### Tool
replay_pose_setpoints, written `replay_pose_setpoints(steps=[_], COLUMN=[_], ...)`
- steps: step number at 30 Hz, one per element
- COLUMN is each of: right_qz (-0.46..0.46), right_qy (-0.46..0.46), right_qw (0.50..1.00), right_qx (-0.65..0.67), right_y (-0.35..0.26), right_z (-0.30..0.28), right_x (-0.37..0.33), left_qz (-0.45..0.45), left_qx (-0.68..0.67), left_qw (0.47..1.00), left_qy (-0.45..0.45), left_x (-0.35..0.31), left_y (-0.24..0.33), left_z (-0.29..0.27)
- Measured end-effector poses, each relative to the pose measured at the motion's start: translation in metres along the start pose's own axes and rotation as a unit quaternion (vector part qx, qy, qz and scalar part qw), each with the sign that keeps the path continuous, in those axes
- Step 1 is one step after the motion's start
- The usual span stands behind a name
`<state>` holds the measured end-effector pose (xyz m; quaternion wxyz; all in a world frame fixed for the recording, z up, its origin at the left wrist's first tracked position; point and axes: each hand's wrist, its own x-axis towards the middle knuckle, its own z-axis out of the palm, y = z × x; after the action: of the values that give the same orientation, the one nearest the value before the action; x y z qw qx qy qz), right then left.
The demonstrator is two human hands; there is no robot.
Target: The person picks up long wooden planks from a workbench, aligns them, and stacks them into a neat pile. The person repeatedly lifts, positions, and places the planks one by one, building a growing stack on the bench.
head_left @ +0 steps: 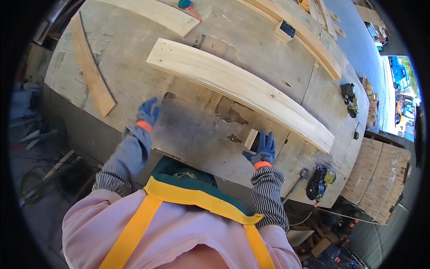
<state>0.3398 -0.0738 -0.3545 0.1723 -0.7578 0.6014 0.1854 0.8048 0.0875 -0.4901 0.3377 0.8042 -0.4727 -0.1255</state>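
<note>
My left hand [149, 112], in a blue glove with an orange cuff, is raised near the table's front edge. Its fingers are apart and hold nothing. At the right, my right hand [264, 150] wears a matching glove. Its fingers stretch forward, with the thumb out to the side, around a small wooden block with a dark face [252, 139]. The hand partly covers that block, and whether it touches it is hard to tell. Beyond both hands, a long pale wooden board [237, 87] lies across the worktable [192, 130].
A narrow brown board [92, 67] lies at the left, and another pale board [150, 13] at the back. A dark-topped block [285, 31] stands beside a long timber [309, 45]. Power tools [319, 183] [349, 99] sit near the right edge. Stacked wood [376, 175] stands beyond.
</note>
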Motion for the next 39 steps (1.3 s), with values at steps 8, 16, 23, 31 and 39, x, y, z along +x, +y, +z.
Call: replay_pose_setpoints(steps=[8,16,23,31,39], right_qz=[0.088,-0.305,-0.146,0.02,0.013], right_qy=[0.163,0.151,0.276,0.331,0.307], right_qw=[0.943,0.909,0.9,0.943,0.952], right_qx=[0.276,0.24,0.304,0.017,-0.004], right_y=[0.001,-0.194,-0.269,-0.298,-0.298], right_z=[0.055,0.001,0.082,0.137,0.134], right_x=[0.039,-0.009,0.071,0.106,0.11], left_qz=[-0.051,-0.319,-0.282,-0.257,-0.209], left_qx=[-0.183,-0.376,-0.559,-0.227,-0.148], left_qw=[0.935,0.848,0.778,0.939,0.964], left_qy=[-0.3,-0.194,0.055,0.021,-0.075], left_x=[-0.094,-0.034,0.058,0.202,0.223], left_y=[0.18,0.166,0.006,-0.101,-0.061], left_z=[0.055,0.046,-0.079,-0.126,-0.089])
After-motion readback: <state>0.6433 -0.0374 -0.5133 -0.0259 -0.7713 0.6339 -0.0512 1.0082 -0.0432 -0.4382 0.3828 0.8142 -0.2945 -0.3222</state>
